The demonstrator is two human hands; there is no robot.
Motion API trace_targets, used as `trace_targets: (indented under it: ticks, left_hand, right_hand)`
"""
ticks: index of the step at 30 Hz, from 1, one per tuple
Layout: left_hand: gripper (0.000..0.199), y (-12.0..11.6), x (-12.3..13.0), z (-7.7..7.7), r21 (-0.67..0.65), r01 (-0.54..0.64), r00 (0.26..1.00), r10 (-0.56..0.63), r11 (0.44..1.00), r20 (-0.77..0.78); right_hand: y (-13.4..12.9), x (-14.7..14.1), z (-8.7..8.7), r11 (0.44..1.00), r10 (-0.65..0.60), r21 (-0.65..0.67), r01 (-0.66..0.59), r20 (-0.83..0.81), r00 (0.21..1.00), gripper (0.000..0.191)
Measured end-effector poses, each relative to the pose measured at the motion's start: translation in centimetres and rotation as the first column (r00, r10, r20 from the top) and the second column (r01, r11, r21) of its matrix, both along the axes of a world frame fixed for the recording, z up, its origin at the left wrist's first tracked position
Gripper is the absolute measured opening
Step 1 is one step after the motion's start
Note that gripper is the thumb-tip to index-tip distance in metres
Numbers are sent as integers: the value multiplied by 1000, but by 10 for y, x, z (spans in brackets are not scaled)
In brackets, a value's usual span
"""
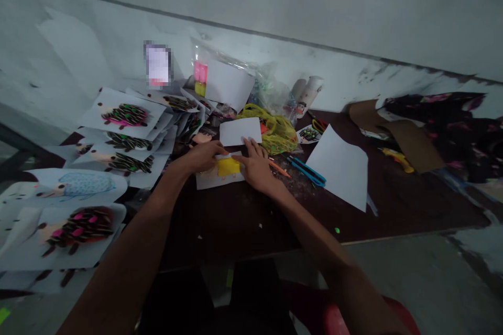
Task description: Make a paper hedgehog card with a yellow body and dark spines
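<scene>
The yellow piece (pixel 228 166) looks like matt paper, as does the white sheet (pixel 214 182) beneath it. The clear bag (pixel 272 85) is thin, crinkled, glossy plastic, and the yellow net bag (pixel 282 142) looks like plastic mesh. The dark tabletop (pixel 236 222) appears smooth and dull, the brown strip (pixel 414 147) looks like matt cardboard, the floral bundle (pixel 446 123) cloth.

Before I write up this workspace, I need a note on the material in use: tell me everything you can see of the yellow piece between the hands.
The yellow piece is small, bright, plain and roughly four-sided; it looks like thin sheet, paper or foam, I cannot tell which. It appears to lie flat over a white sheet on the dark table. The left hand is at its upper left, the right hand at its right; fingers partly hide its edges.
</scene>
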State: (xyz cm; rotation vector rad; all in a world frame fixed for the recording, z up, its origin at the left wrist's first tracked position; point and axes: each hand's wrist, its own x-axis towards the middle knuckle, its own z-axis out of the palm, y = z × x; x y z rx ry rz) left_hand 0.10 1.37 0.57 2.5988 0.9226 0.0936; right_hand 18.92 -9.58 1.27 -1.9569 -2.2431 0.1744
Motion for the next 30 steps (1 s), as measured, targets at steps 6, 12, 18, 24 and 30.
trace_targets:
  ticks: [6,12,18,24,30]
  left_hand:
    - [56,1,-1,-2,-12,-10,1000,10,1000,-3]
    - [56,1,-1,-2,-20,-2,1000,3,1000,9]
    - [54,0,0,-1,-32,-27,1000,27,999,-10]
    - [54,3,-1,-5,-23,-14,1000,14,1000,9]
    - [56,3,-1,-5,-6,-5,1000,5,1000,-5]
  right_hand:
    - [-2,-4,1,1000,26,-8,-27,-20,999,47]
    - [0,-3,-2,999,39,9,-39,-28,999,55]
    - [0,-1,-4,999,30,-12,-31,-64,998,60]
    - [-4,-8,2,996,84,-5,-84,19,996,54]
    - [-3,0,1,999,44,18,-45,36,998,54]
